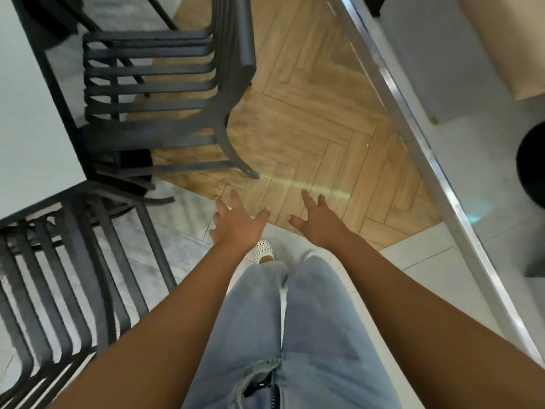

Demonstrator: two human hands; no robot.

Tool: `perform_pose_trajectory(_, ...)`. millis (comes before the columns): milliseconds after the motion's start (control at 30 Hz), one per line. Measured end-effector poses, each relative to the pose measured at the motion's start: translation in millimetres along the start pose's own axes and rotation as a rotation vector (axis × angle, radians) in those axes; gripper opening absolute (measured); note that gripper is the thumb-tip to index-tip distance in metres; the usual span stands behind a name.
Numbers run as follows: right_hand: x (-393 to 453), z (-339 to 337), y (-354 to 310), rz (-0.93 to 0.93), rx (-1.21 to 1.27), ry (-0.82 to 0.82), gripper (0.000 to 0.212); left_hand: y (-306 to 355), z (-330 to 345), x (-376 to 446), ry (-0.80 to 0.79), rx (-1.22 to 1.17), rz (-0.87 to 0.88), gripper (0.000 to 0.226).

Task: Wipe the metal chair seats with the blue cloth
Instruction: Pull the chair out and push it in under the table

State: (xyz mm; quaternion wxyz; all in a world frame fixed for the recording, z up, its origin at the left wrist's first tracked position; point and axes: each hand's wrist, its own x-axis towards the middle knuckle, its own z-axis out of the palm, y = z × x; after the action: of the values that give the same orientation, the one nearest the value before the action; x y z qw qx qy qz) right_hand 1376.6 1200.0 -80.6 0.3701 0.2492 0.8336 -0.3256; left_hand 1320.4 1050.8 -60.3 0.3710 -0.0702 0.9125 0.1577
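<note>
Two bare hands reach forward and down over the floor, both with fingers spread and holding nothing: the left hand [236, 221] over the seam where grey tile meets the wood herringbone floor [309, 128], the right hand [317, 218] just beside it over the wood. They do not touch each other or any chair. One dark metal chair [153, 93] with a slatted seat stands ahead and to the left, its seat partly tucked under the edge of a pale surface [32, 122]; its rear leg ends on the wood near the left hand. Another slatted metal chair [62, 278] stands at the near left, by the near corner of that same surface. No blue cloth shows anywhere in view. Light blue jeans [283, 335] and a white perforated shoe [264, 250] appear below the hands. A metal-edged glass panel [436, 160] runs diagonally along the right.
</note>
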Motion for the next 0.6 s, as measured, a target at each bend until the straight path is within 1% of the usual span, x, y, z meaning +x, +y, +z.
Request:
perform_pose_trajectory(100,20,-37,-6,-0.032,-0.014,0.032,0.084,37,-25,2,0.2,-0.192,-0.001,0.093)
perform_pose_trajectory(200,41,-73,-16,-0.079,-0.058,0.053,0.092,69,-49,6,0.362,-0.314,0.003,0.1)
perform_pose_trajectory(367,73,-131,-36,-0.177,-0.181,0.026,0.099,120,-80,14,0.493,-0.513,-0.052,0.108)
perform_pose_trajectory(467,90,-166,-47,-0.227,-0.278,0.025,0.102,144,-93,15,0.584,-0.53,-0.067,0.105)
perform_pose_trajectory(600,108,-204,-66,-0.288,-0.339,0.039,0.105,174,-111,21,0.59,-0.464,-0.131,0.099)
